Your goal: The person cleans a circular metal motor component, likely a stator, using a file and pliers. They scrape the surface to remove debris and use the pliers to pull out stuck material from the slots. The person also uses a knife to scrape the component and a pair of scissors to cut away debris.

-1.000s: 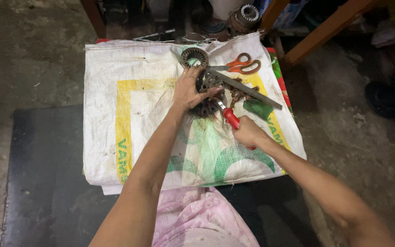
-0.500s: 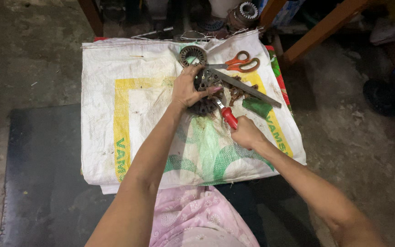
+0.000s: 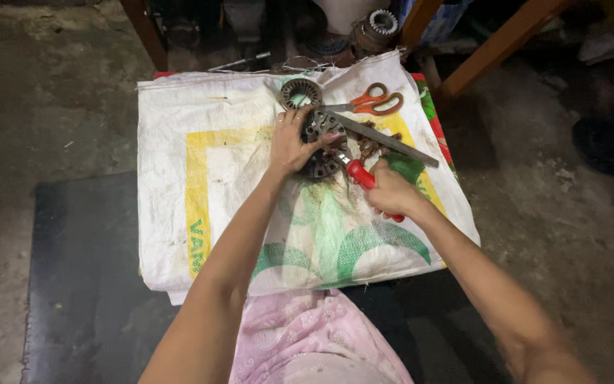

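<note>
I watch the left hand curl its fingers over a rusty toothed metal part on a white woven sack, while the right hand, just right of the part, closes around a red-handled tool whose tip meets the part. I judge this a prying or scraping step; the next move calls for a firm hold and steady leverage. Just beyond the part lie a smaller ring, orange scissors and a flat metal bar. The tool's tip and the part's underside are hidden, and the dim shelf clutter farther back is hard to read.
</note>
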